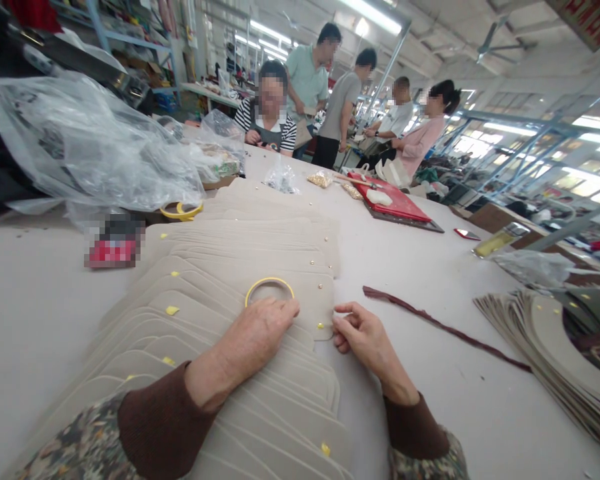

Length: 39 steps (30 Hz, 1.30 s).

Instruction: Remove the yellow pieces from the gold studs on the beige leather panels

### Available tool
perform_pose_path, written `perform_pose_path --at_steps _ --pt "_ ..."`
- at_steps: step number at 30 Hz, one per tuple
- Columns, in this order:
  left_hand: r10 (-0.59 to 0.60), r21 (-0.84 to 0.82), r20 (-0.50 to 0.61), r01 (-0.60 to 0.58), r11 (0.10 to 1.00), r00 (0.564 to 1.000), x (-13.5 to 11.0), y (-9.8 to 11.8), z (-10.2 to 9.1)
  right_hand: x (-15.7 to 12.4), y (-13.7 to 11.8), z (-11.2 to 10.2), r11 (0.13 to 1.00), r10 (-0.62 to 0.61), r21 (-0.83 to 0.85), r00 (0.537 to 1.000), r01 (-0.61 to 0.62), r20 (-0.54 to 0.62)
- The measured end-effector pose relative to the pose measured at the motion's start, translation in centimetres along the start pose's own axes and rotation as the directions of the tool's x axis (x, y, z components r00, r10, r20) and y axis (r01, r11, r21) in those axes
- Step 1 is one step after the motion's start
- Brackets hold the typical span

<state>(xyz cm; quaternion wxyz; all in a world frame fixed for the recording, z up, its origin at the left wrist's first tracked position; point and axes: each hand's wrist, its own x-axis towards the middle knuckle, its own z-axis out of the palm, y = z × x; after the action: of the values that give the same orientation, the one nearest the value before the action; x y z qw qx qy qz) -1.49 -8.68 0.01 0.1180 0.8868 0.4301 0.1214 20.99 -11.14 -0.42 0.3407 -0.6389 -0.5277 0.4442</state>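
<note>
My left hand (pixel 263 327) is closed around the near side of a roll of yellow tape (pixel 269 281), over a spread of overlapping flat beige panels (pixel 300 293). My right hand (pixel 363 337) has its fingers curled in beside the right edge of one panel. Whatever its fingertips hold, if anything, is too small to make out. Close to them, a small yellow tape piece (pixel 321 326) sits on that panel's corner, below a metal rivet (pixel 320 286). More yellow bits, such as a tape piece (pixel 173 311), mark other panels along the left side.
A dark brown strip (pixel 445 327) lies right of my right hand. Further right is a stack of curved panels (pixel 545 333). Clear plastic bags (pixel 95 147) and another yellow tape roll (pixel 181 211) are at left. Beyond a red board (pixel 393 197), several people stand or sit.
</note>
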Motion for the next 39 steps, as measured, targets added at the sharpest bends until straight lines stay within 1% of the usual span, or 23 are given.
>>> perform_pose_path --at_steps 1,3,5,7,10,13,15,16,19,22,23,25,27,28,29,31,32,34,36,39 --pt "-0.001 -0.006 -0.001 0.001 1.0 1.0 0.0 0.0 0.0 -0.1 0.0 -0.1 0.999 -0.019 -0.032 1.0 0.018 -0.008" --pt "0.0 -0.021 -0.005 0.0 1.0 1.0 -0.1 0.0 -0.1 -0.4 -0.2 0.1 0.982 -0.086 -0.166 0.996 0.084 -0.004" --pt "0.012 -0.031 -0.012 -0.013 0.999 1.0 -0.1 0.0 -0.3 -0.6 -0.4 0.7 0.937 -0.167 -0.31 0.986 0.158 -0.003" --pt "0.026 -0.022 -0.026 -0.027 0.999 0.999 -0.3 0.0 -0.4 -0.7 -0.6 1.5 0.893 -0.229 -0.405 0.973 0.195 -0.037" --pt "0.035 0.003 -0.036 -0.035 0.999 0.999 -0.5 0.0 -0.5 -0.5 -0.5 2.2 0.849 -0.276 -0.491 0.957 0.198 -0.091" --pt "0.035 -0.006 -0.043 -0.035 0.999 0.998 -0.7 -0.1 -0.5 -0.2 -0.3 2.2 0.789 -0.368 -0.566 0.921 0.238 -0.125" --pt "0.037 -0.022 -0.057 -0.038 0.999 0.998 -0.8 -0.2 -0.6 -0.1 -0.1 2.1 0.773 -0.416 -0.575 0.898 0.266 -0.144" --pt "0.036 -0.024 -0.067 -0.037 0.999 0.997 -0.9 -0.3 -0.6 -0.1 0.0 2.1 0.778 -0.424 -0.564 0.894 0.277 -0.147" --pt "0.016 0.004 -0.075 -0.015 1.0 0.997 -1.0 -0.8 -0.8 0.0 0.1 2.6 0.798 -0.44 -0.508 0.89 0.325 -0.122" --pt "-0.029 0.039 -0.042 0.031 0.999 0.999 -1.2 -1.2 -1.1 0.1 0.0 3.2 0.824 -0.447 -0.428 0.89 0.372 -0.089" --pt "-0.041 0.04 -0.032 0.042 0.998 0.999 -1.2 -1.3 -1.2 0.1 0.0 3.2 0.838 -0.443 -0.395 0.892 0.376 -0.092" --pt "-0.049 0.038 -0.022 0.05 0.998 0.999 -1.2 -1.5 -1.3 0.1 -0.2 2.7 0.86 -0.441 -0.35 0.886 0.372 -0.142" --pt "-0.047 0.053 -0.017 0.048 0.997 0.999 -1.2 -1.5 -1.3 0.0 -0.5 1.9 0.866 -0.438 -0.358 0.875 0.348 -0.209" --pt "-0.046 0.061 -0.012 0.046 0.997 0.999 -1.2 -1.4 -1.3 -0.1 -0.6 1.6 0.87 -0.421 -0.371 0.881 0.324 -0.215" --pt "-0.046 0.066 -0.007 0.046 0.997 0.999 -1.2 -1.4 -1.3 -0.3 -0.7 1.3 0.874 -0.393 -0.385 0.898 0.298 -0.199" --pt "-0.053 0.068 0.002 0.053 0.996 0.999 -1.1 -1.4 -1.3 -0.6 -0.9 1.2 0.877 -0.329 -0.405 0.937 0.258 -0.116" --pt "-0.057 0.066 0.003 0.057 0.996 0.998 -1.1 -1.3 -1.3 -0.8 -0.9 1.4 0.875 -0.308 -0.412 0.948 0.253 -0.074" --pt "-0.063 0.069 0.004 0.062 0.996 0.998 -1.1 -1.3 -1.3 -0.9 -0.8 2.0 0.857 -0.311 -0.441 0.95 0.266 -0.033" --pt "-0.06 0.074 0.005 0.06 0.995 0.998 -1.1 -1.3 -1.3 -0.8 -0.8 2.7 0.838 -0.317 -0.477 0.948 0.265 -0.032" --pt "-0.048 0.064 0.005 0.047 0.997 0.999 -1.0 -1.3 -1.3 -0.4 -0.9 3.6 0.815 -0.295 -0.541 0.952 0.207 -0.081"
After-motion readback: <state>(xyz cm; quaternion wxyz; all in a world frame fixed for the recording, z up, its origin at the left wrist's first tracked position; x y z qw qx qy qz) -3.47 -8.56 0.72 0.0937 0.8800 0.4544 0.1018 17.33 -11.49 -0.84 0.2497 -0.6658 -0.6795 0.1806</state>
